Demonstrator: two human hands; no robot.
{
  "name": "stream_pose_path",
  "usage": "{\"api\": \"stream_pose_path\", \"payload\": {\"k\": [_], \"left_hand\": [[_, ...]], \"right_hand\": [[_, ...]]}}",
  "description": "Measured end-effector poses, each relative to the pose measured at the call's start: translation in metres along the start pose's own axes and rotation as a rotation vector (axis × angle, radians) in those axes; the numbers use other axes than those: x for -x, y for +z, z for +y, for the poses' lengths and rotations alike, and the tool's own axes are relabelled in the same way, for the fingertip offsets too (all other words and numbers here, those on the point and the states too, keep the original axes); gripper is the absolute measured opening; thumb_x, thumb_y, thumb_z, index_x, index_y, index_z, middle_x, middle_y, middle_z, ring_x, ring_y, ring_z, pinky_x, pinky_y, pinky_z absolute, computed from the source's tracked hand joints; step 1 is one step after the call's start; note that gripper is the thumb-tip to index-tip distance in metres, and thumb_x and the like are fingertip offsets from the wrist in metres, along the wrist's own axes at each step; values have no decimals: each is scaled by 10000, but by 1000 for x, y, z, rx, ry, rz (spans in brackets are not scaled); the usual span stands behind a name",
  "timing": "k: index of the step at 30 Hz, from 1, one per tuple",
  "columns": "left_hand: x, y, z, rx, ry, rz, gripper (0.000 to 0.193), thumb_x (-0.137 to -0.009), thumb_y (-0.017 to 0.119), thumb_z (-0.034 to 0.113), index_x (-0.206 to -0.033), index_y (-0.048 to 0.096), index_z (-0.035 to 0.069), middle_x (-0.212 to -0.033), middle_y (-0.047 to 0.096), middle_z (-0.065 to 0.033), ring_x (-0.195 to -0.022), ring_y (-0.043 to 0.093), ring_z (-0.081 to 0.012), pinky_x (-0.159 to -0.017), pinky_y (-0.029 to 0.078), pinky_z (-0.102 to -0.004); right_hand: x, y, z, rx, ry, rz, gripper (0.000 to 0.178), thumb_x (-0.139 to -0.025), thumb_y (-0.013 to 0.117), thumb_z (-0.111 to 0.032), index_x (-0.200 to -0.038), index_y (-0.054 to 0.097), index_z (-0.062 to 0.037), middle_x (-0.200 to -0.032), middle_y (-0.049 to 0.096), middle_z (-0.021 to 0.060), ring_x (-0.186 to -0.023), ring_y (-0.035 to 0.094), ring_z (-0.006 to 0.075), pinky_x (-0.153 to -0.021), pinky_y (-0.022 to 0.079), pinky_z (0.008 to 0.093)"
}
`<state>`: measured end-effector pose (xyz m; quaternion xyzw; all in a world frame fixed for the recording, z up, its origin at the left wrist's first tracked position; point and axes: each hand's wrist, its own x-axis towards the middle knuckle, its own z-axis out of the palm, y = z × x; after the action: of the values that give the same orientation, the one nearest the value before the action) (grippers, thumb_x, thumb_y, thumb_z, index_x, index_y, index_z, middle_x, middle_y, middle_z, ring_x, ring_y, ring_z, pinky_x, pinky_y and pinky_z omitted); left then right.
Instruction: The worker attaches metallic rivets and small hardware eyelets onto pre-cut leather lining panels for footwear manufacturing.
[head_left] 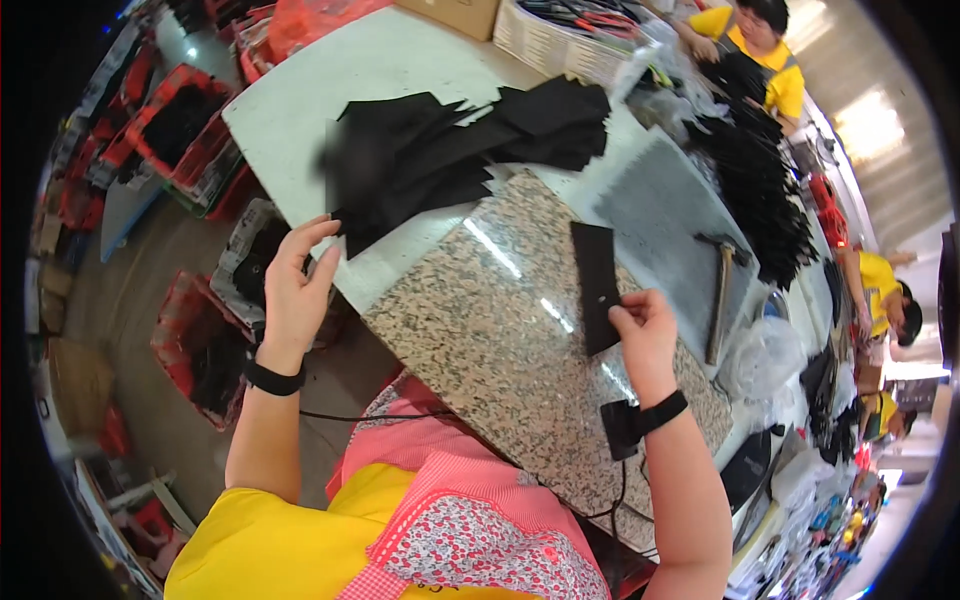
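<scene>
While the left hand [299,290] gapes at nine o'clock, the right hand [648,328] should hold its pinched black strip [596,275] flat.

Matt cloth-like strip [597,275] and pile [420,155], glossy stone-like slab [470,320], smooth bench [290,110], dull rough-looking board [665,210], hammer [721,300] with wood-like handle, shiny thin plastic bag [762,360]

The right hand [647,335] pinches a black strip [596,275] over a speckled slab [470,345], the left hand [298,295] beside black pieces [420,155].
</scene>
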<state>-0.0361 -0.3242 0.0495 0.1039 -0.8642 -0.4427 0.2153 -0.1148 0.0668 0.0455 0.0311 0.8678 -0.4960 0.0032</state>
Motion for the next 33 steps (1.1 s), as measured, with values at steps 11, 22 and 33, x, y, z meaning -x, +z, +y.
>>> {"api": "stream_pose_path", "payload": {"k": [11, 22, 33], "left_hand": [[8, 6, 12, -45, 86, -123, 407, -833, 631, 81, -1237, 597, 43, -1272, 600, -140, -1184, 563, -286, -1015, 410, -371], [29, 95, 81, -9, 696, -938, 664, -716, 776, 213, -1333, 534, 156, -1174, 559, -94, -1162, 499, -310, -1017, 359, -480], [-81, 173, 81, -348, 733, -387, 501, -590, 749, 21, -1082, 691, 98, -1018, 601, -89, -1044, 529, -309, -933, 414, -411]], "right_hand": [[43, 67, -65, 78, -80, -818, 161, -797, 706, 1, -932, 622, -19, -817, 653, 61, -759, 630, 139, -705, 508, 285], [86, -5, -40, -174, 127, -468, 165, -849, 675, -9, -1009, 635, -5, -889, 660, 41, -796, 624, 104, -725, 511, 246], [218, -158, 21, -243, 201, 536, 112, -913, 599, -38, -1007, 619, 19, -901, 650, 84, -742, 627, 130, -660, 514, 244]]}}
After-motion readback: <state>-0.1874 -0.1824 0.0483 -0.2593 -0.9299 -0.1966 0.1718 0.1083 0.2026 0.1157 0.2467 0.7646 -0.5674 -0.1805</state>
